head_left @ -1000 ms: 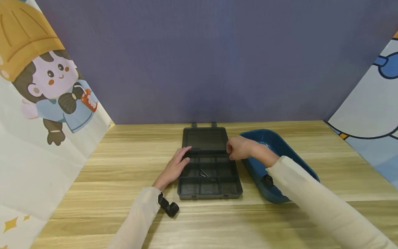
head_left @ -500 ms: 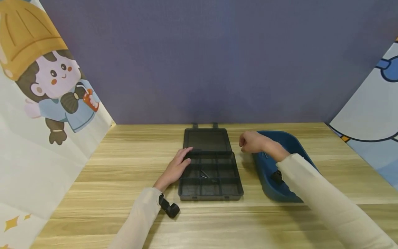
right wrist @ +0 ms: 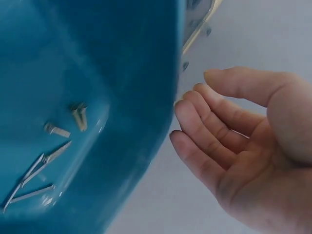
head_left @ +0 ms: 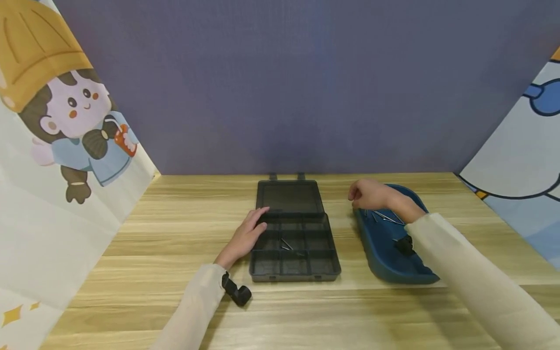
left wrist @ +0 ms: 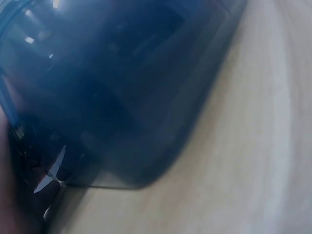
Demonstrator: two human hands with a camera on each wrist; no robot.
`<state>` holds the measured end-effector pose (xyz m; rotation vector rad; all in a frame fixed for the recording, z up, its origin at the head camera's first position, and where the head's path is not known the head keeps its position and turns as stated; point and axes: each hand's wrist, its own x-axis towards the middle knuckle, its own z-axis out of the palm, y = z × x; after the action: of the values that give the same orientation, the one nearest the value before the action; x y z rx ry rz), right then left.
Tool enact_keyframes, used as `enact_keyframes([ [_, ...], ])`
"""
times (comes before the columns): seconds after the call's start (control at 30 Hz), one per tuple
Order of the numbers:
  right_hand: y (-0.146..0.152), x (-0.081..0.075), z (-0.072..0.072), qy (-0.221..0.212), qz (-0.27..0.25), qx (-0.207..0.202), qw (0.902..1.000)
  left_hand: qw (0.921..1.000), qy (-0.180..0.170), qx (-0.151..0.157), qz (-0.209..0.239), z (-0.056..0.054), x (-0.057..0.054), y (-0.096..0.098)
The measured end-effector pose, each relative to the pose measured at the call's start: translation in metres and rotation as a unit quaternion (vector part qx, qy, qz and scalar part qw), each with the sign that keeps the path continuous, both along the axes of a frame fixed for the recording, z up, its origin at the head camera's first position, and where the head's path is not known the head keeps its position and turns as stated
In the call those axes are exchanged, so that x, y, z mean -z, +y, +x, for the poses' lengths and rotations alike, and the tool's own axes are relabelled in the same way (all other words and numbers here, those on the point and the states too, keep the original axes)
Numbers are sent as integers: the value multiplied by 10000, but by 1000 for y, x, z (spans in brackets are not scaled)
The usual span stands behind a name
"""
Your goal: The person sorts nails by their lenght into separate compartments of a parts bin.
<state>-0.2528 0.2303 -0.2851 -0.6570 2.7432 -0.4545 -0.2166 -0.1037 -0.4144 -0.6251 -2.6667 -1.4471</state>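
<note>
On the table, a dark see-through compartment box (head_left: 295, 265) lies with its lid (head_left: 288, 197) folded back. My left hand (head_left: 246, 236) rests at its left side with fingers extended, the thumb over the compartments. Thin metal nails (head_left: 286, 244) lie in the middle compartment. In the left wrist view the box (left wrist: 122, 97) is blurred, with part of the hand at the left edge. My right hand (head_left: 372, 193) is at the far left rim of a blue basin (head_left: 374, 262). In the right wrist view its fingers (right wrist: 200, 161) bend loosely beside the basin wall, holding nothing.
Several nails (right wrist: 31, 175) and short screws (right wrist: 58, 130) lie in the basin. A purple-grey panel (head_left: 284, 87) stands behind the wood-grain table (head_left: 166, 228). Cartoon-printed sheets flank it on both sides.
The right hand has moved right, away from the box. The basin has shifted right too, and nails inside it have come into view. The left hand has stayed on the box.
</note>
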Motion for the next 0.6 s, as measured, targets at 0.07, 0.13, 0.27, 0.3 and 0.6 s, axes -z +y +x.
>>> enact_keyframes([
  [0.07, 7, 0, 0, 11, -67, 17, 10000, 10000, 3, 4, -5, 0, 0, -1],
  [0.13, 15, 3, 0, 77, -99, 16, 9999, 10000, -17, 9, -12, 0, 0, -1],
  [0.27, 31, 10, -2, 270, -100, 48, 9996, 10000, -55, 17, -40, -1, 0, -1],
  [0.3, 35, 12, -2, 299, -81, 77, 9995, 10000, -68, 21, -42, -1, 0, -1],
  [0.6, 60, 21, -6, 192, 154, 428, 9988, 9999, -77, 68, -26, 0, -1, -1],
])
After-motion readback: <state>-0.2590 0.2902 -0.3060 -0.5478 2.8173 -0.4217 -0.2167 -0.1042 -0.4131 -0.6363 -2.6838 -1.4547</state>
